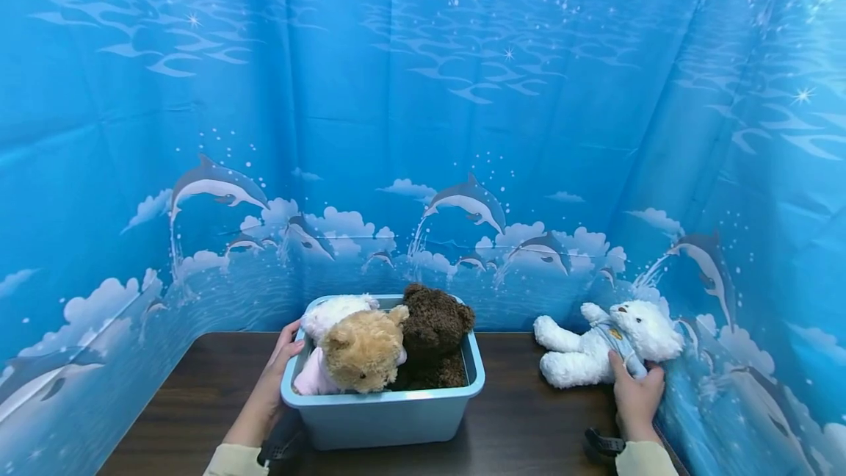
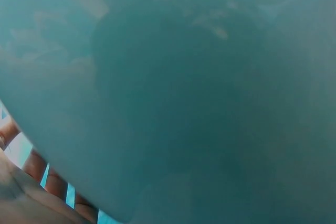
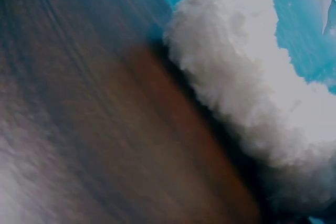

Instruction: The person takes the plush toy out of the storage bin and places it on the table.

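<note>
My left hand [image 1: 280,362] holds the left side of a light blue plastic bin [image 1: 383,421], its thumb at the rim. In the left wrist view the bin's wall [image 2: 199,108] fills most of the picture, with some fingers [image 2: 55,182] along its edge. Inside the bin sit a tan teddy bear [image 1: 363,350], a dark brown teddy bear [image 1: 432,325] and a white plush [image 1: 337,312] partly hidden behind the tan one. To the right, my right hand [image 1: 637,395] grips a white teddy bear [image 1: 578,358] in a pale blue top by its body. Its fluffy leg [image 3: 236,61] shows in the right wrist view.
Bin and white bear are on a dark brown wooden table [image 1: 515,417]. A blue curtain [image 1: 423,131] printed with dolphins hangs close behind the table and along both sides.
</note>
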### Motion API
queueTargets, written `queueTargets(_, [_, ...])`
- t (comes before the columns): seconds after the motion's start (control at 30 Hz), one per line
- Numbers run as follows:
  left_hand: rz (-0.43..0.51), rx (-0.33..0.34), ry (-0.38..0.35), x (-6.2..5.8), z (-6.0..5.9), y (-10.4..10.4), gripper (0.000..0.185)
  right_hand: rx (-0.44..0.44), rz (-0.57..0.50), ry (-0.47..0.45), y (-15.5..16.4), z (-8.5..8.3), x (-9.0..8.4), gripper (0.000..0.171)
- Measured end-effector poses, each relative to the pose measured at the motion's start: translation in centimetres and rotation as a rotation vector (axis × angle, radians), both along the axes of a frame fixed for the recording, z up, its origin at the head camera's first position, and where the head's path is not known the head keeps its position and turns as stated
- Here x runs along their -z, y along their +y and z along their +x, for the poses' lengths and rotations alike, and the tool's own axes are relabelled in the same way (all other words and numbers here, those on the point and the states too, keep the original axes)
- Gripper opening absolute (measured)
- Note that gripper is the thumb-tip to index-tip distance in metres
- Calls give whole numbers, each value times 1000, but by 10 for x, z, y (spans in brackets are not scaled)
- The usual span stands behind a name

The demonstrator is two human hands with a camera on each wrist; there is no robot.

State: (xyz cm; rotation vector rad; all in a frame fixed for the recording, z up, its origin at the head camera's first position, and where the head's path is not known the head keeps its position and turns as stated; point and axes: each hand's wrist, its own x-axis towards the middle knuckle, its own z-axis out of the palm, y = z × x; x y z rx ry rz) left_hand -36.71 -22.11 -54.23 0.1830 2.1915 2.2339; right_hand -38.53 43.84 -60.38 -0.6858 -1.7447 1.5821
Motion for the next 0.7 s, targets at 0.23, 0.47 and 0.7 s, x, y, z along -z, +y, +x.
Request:
queueTargets(0.23, [-3,-1,1,-2,2,1,69,-8,-103,47,0,0,12,91])
queueTargets(0.47, [6,-4,16,-2,-1,4,69,16,-38,27,3,3,11,89])
queueTargets(0.7, [13,-14,28,1,-4,6,69,72,18,16,4,11,15,89])
